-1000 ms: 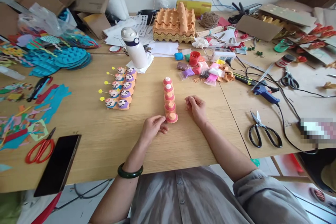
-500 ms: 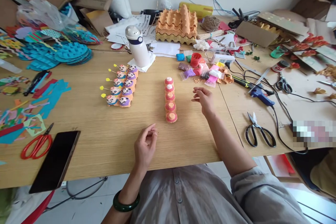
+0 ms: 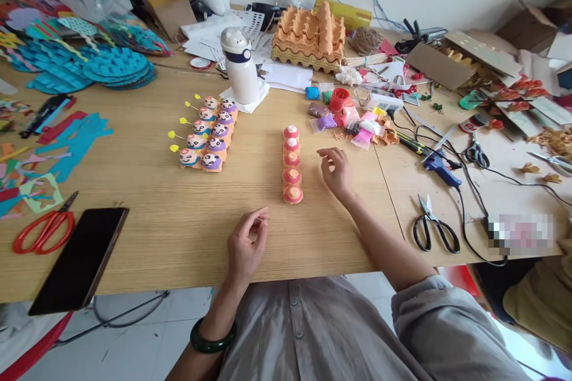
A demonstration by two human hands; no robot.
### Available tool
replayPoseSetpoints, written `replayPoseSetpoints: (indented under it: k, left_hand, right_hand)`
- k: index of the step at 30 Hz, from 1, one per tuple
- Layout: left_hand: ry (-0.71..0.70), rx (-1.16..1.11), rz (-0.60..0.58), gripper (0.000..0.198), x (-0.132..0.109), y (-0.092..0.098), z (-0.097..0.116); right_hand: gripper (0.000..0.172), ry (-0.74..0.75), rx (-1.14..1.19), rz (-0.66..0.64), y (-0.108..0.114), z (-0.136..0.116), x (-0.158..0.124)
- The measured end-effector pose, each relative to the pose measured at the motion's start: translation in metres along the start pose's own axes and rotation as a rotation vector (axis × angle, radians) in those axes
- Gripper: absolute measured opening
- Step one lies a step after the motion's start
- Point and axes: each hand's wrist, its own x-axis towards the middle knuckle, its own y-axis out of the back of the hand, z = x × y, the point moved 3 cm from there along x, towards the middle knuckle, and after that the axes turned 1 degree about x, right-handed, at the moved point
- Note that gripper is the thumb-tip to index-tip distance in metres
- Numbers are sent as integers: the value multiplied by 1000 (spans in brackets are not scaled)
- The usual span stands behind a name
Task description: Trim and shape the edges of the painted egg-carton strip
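Observation:
A strip of egg-carton cups topped with pink and white clay (image 3: 292,164) lies on the wooden table (image 3: 156,214) in front of me. My right hand (image 3: 337,171) rests just to its right, fingers loosely curled, holding nothing I can see. Nearer the front edge, my left hand (image 3: 247,242) sits with thumb and fingers lightly curled, apart from the strip. A double row of painted carton animals with yellow pins (image 3: 207,140) stands to the left.
A white bottle (image 3: 238,74), orange egg trays (image 3: 310,36) and clay packets (image 3: 353,119) sit behind. Black scissors (image 3: 431,226) and a blue glue gun (image 3: 440,164) lie right. A phone (image 3: 78,259), red scissors (image 3: 42,229) and blue paper cutouts (image 3: 111,65) lie left.
My left hand has drawn back from the near end of the strip toward the table edge. My right hand lifted, then settled beside the strip again.

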Motion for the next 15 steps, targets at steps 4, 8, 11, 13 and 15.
replayPoseSetpoints:
  k: [4,8,11,13,15]
  left_hand:
    - [-21,17,-8,25,0,-1,0]
    - [-19,41,-30,23,0,-2,-1]
    - [-14,44,-31,23,1,-2,-1]
    - [-11,38,-23,22,1,-1,0]
    - [-10,34,-19,21,1,-1,1]
  right_hand:
    - [46,340,-328,-210,-7,-8,-25]
    - [54,618,-575,-274,-14,-4,-29]
    - [58,656,-595,-249,-19,0,-27]
    - [59,640,-596,-262,-21,1,-26]
    - [59,616,-589,-283,-21,1,-26]
